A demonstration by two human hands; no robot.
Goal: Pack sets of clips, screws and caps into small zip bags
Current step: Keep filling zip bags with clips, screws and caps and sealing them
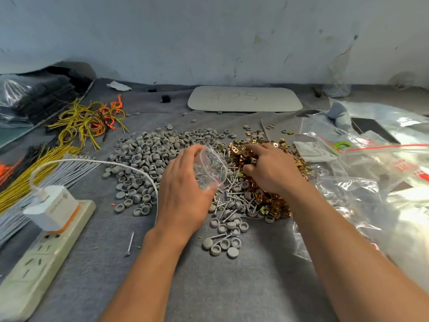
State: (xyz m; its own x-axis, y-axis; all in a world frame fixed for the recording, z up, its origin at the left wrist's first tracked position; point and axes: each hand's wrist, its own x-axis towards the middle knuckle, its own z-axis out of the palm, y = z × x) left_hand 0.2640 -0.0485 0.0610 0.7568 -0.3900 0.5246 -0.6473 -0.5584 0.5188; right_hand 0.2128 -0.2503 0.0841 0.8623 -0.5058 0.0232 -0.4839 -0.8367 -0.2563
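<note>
We found the left hand (183, 194) raised on edge above the grey cloth (209, 287), fingers and thumb curled round a small zip bag (210, 169) (red-striped edge turned toward the other hand). The right hand (270, 169) lay palm-down on the pile of gold clips (276, 203), fingers curled into it. We could not tell whether it pinched one. Screws (228, 190) lay between the hands, and caps (144, 159) were heaped to the left.
</note>
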